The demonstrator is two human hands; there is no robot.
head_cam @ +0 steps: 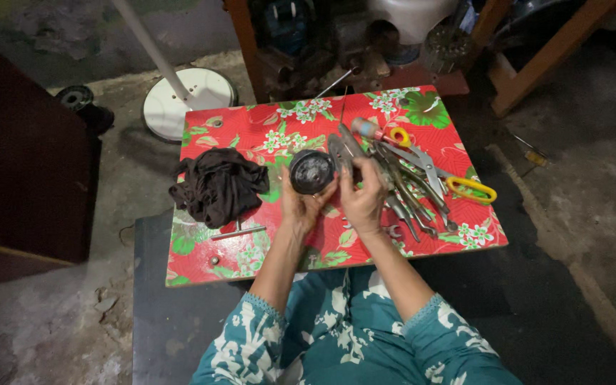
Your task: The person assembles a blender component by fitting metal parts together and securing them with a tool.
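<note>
A low table [251, 135] with a red floral cover stands on a rough concrete floor. Above it the left hand [301, 207] grips a round dark metal part [312, 171], its open face turned up toward the camera. The right hand [363, 196] is closed on something slim beside it; what, I cannot tell. Just right of that hand lie pliers and yellow-handled scissors [436, 175], long axes running diagonally. Left of the left hand sits a crumpled dark cloth [219, 185]
</note>
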